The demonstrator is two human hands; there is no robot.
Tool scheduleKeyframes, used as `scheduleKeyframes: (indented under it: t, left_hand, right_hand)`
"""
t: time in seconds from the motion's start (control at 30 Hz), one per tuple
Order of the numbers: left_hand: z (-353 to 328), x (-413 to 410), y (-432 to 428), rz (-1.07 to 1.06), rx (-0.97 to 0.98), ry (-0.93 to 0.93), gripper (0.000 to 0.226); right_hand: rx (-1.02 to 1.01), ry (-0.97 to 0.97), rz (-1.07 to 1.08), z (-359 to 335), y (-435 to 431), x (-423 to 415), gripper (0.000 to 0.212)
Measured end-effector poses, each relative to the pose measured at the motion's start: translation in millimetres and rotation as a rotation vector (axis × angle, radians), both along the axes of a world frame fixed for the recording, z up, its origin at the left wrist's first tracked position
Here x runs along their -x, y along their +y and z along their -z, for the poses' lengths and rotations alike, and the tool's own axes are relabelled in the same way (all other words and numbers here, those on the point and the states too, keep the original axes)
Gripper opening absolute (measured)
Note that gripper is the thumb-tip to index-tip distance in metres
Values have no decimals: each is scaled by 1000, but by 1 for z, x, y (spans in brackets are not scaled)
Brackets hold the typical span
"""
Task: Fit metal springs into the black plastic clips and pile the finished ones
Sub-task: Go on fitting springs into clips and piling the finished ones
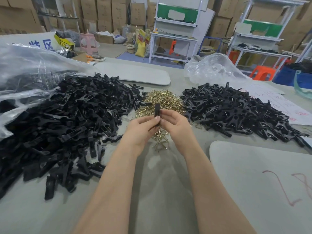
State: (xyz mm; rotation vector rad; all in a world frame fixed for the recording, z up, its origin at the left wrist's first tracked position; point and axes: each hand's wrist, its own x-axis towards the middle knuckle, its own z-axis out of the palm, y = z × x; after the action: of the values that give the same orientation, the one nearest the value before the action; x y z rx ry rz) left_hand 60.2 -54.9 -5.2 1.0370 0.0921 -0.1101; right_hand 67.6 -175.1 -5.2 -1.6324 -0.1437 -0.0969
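Observation:
Both hands meet over the middle of the table and hold one black clip [157, 110] upright between their fingertips. My left hand [141, 129] pinches its lower part with thumb and fingers. My right hand [174, 123] grips it from the right side. Behind and below the hands lies a heap of brass-coloured springs [164, 99]. A big pile of loose black clip parts [67, 119] covers the left of the table. A second pile of assembled clips [236, 112] lies to the right. Whether a spring is in the held clip is hidden by the fingers.
A clear plastic bag [25, 70] spills the left pile; another crumpled bag [214, 68] sits behind the right pile. Grey boards lie at the far centre [135, 73] and near right [261, 183]. Printed paper sheets [287, 105] lie far right.

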Motion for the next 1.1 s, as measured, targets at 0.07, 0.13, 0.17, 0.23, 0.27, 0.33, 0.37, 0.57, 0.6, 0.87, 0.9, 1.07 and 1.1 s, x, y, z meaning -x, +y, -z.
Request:
scheduleKeyframes:
  t: [0.07,0.13,0.17,0.23,0.27,0.33,0.37,0.57,0.6,0.87,0.9,1.07,1.1]
  left_hand:
    - [-2,0,0,11,66,3,9]
    - [-3,1,-2,12,97,0,8]
    - [-4,1,-3,10,107,-3,8]
    - [-4,1,-5,1,135,-14,8]
    - [-5,1,-5,-5,143,-21,9]
    - [-5,1,-6,-5,119,-41,12]
    - [-4,1,-7,1,96,-56,13]
    - [8,0,-6,-146,-669,-214,13]
    - [9,0,-5,-198,-843,-248,15]
    - [16,-1,-6,-373,-1271,-496,27]
    - [16,-1,-6,-382,-1275,-521,27]
    - [14,0,-8,-354,-1281,-620,24]
    - [13,1,-8,-345,-1280,-632,23]
  right_hand:
    - [-96,35,2,-1,-2,0,28]
    - [-292,122,-3,-2,-3,0,21]
    - [-421,184,-7,-3,-3,0,19]
    - [-665,298,-8,-5,-2,-1,17]
    - [-735,341,-4,-5,-1,-1,17]
    - [-804,396,-6,-4,2,-1,17]
    - [-795,405,-4,-4,3,0,17]
    - [-175,62,300,-3,-14,-3,15]
    - [-195,37,335,-6,-18,-3,15]
    - [-34,47,280,-16,-26,1,11]
    - [42,47,286,-15,-26,1,12]
    - [149,72,251,-15,-28,2,12]
    - [158,78,250,-16,-29,1,13]
